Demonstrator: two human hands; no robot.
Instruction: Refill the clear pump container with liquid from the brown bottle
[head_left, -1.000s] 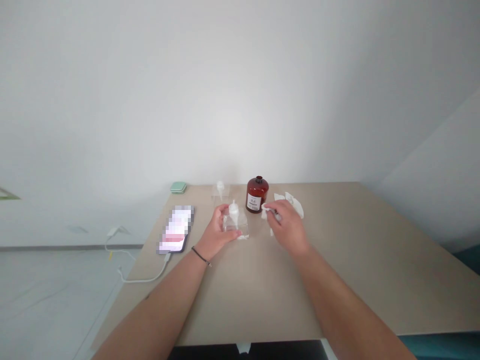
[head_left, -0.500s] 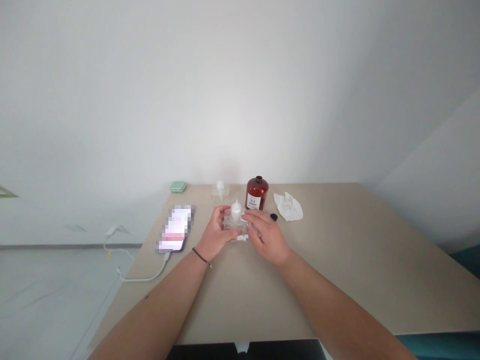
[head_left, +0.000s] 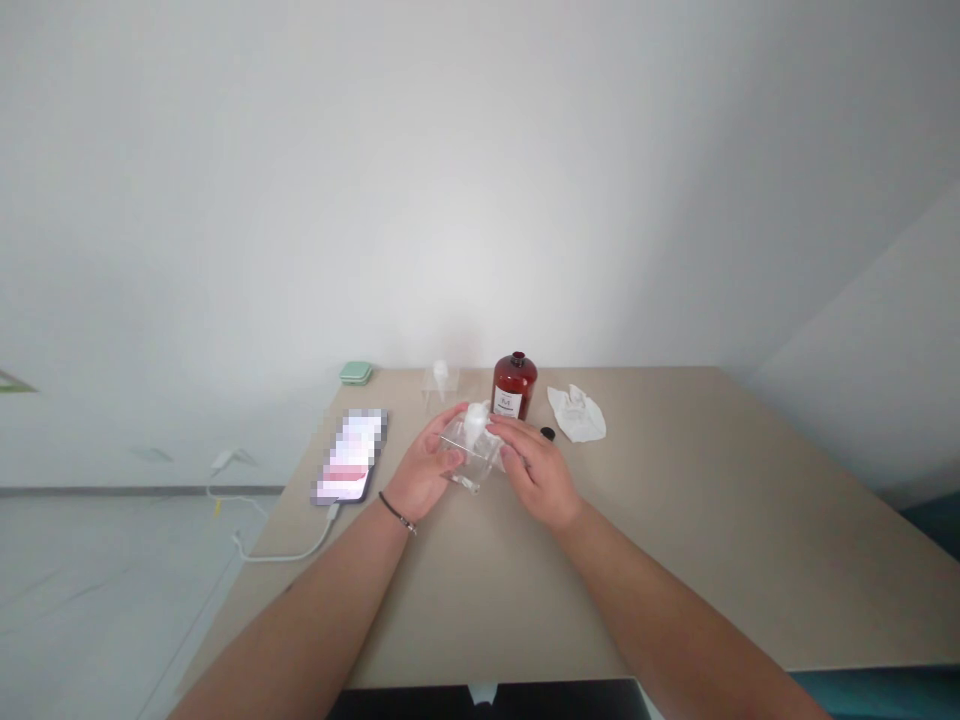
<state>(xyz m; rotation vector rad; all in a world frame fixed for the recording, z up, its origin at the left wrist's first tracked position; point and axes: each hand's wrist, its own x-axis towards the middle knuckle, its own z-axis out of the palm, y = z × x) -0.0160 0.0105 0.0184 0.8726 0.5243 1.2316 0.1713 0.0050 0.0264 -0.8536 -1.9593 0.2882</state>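
Observation:
A clear, boxy plastic container (head_left: 466,466) with a white top (head_left: 475,421) is held between my hands, tilted, over the middle of the table. My left hand (head_left: 424,472) grips its left side, thumb across the front and fingers behind. From the right, my right hand (head_left: 537,470) closes its fingers against the container beside the white top; its fingertips are partly hidden. Just behind stands a brown bottle (head_left: 514,380) with a white label and an uncapped neck. A small black cap (head_left: 548,434) lies beyond my right hand.
Near the wall stands another clear piece with a white top (head_left: 440,374). A crumpled white tissue (head_left: 577,413) lies right of the bottle. On the left are a phone (head_left: 351,456) with a white charging cable (head_left: 289,558) and a small green case (head_left: 355,373). A dark edge shows at the bottom.
The clear container has turned and tilted in my hands, its lower corner now toward me. My left hand has shifted slightly left and rotated; the right hand stays nearly in place.

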